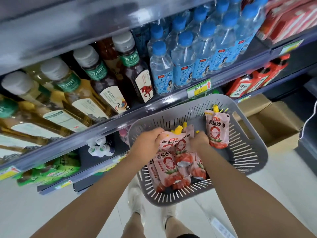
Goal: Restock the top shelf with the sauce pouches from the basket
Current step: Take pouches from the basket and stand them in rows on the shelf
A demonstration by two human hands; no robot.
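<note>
A grey slotted basket point(247, 152) sits on the floor below me, holding several pink tomato sauce pouches point(169, 167) with yellow caps. One pouch point(217, 127) leans upright against the basket's far right wall. My left hand point(147, 143) is closed on the top edge of a pouch point(173, 140) in the pile. My right hand point(199, 140) reaches in beside it, fingers curled around pouch tops; what exactly it grips is hidden. The top shelf's grey front edge point(68, 28) runs blurred across the upper left; its surface is out of sight.
Tea bottles point(96, 79) and blue-capped water bottles point(185, 59) fill the shelf in front. Green packs point(51, 170) lie on a lower shelf. Red cartons point(257, 81) and an open cardboard box point(267, 122) stand at right. My feet point(151, 212) are on the pale floor.
</note>
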